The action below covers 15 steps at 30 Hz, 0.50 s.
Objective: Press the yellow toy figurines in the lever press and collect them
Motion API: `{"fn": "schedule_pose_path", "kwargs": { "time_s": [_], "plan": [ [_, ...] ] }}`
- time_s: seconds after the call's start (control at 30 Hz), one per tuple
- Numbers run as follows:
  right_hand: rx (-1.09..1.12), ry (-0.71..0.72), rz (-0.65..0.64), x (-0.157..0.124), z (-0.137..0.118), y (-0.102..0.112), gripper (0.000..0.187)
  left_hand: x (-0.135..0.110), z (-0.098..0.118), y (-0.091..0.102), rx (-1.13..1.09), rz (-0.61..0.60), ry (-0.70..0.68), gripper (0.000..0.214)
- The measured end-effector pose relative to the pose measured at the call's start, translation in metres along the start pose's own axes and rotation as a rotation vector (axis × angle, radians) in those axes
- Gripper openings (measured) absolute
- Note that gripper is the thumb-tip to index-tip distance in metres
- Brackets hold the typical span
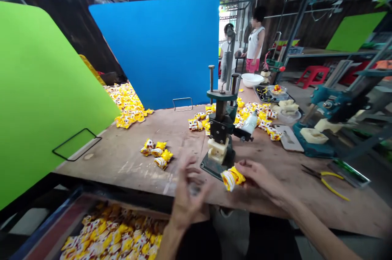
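A broad brown wooden table spreads across my view. Along its back edge I see an upright blue flat panel, and along its left edge a lime-green flat panel. Below the front edge, toward the left corner, an open blue-rimmed bin holds a heap of yellow-and-white glossy pieces. Near the middle of the front edge I have a dark green metal press with a coil spring and cream blocks. Before it are both hands: the left, motion-blurred, is released, fingers loosely curved; the right is grasping with its fingertips. Toward the right front corner lie yellow-handled pliers. A small cluster of similar pieces rests left of the press. Smallest, a yellow-and-white glossy hollow piece sits pinched in the right hand, just in front of the press base; I cannot tell whether it touches the table.
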State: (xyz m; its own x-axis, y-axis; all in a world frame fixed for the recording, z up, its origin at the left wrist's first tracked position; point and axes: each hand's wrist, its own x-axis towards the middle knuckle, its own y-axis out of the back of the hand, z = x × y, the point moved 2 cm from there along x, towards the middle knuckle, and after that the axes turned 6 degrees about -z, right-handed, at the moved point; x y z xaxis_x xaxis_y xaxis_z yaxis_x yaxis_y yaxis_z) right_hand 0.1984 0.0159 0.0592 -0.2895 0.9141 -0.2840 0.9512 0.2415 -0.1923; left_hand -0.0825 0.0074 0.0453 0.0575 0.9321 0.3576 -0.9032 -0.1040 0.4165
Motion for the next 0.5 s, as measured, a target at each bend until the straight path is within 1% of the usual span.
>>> {"fn": "schedule_pose_path", "kwargs": {
  "time_s": [0.03,0.07,0.1,0.17,0.2,0.23,0.27,0.3,0.37,0.4,0.43,0.47,0.5],
  "plan": [
    [0.042,-0.021,0.007,0.005,0.003,-0.012,0.057,-0.011,0.01,-0.016,-0.074,-0.123,-0.034,0.084],
    [0.064,-0.026,0.027,0.011,0.006,-0.02,0.058,-0.02,0.016,-0.03,-0.119,-0.185,-0.058,0.075],
    [0.061,-0.021,0.042,0.016,0.009,-0.025,0.06,-0.026,0.019,-0.04,-0.142,-0.204,-0.067,0.066],
    [0.019,-0.012,0.039,0.026,0.014,-0.024,0.065,-0.027,0.014,-0.051,-0.163,-0.146,-0.045,0.048],
    [0.001,-0.019,0.022,0.03,0.016,-0.018,0.069,-0.023,0.009,-0.053,-0.166,-0.1,-0.016,0.045],
    [-0.012,-0.015,0.016,0.035,0.017,-0.01,0.073,-0.017,0.004,-0.054,-0.165,-0.052,0.013,0.047],
    [-0.02,0.0,0.037,0.04,0.018,0.002,0.076,-0.01,0.0,-0.054,-0.162,0.001,0.037,0.049],
    [-0.023,0.026,0.088,0.044,0.018,0.015,0.078,-0.002,-0.003,-0.055,-0.162,0.052,0.055,0.05],
    [-0.027,0.111,0.226,0.054,0.011,0.045,0.074,0.013,-0.003,-0.059,-0.174,0.118,0.062,0.046],
    [-0.011,0.156,0.287,0.06,0.004,0.059,0.071,0.019,-0.001,-0.063,-0.17,0.127,0.052,0.042],
    [0.03,0.19,0.318,0.065,-0.006,0.071,0.066,0.023,0.002,-0.068,-0.148,0.128,0.043,0.037],
    [0.092,0.216,0.31,0.071,-0.019,0.081,0.062,0.027,0.004,-0.073,-0.112,0.132,0.037,0.034],
    [0.166,0.235,0.276,0.076,-0.037,0.088,0.059,0.028,0.006,-0.078,-0.073,0.141,0.034,0.032]
  ]
}}
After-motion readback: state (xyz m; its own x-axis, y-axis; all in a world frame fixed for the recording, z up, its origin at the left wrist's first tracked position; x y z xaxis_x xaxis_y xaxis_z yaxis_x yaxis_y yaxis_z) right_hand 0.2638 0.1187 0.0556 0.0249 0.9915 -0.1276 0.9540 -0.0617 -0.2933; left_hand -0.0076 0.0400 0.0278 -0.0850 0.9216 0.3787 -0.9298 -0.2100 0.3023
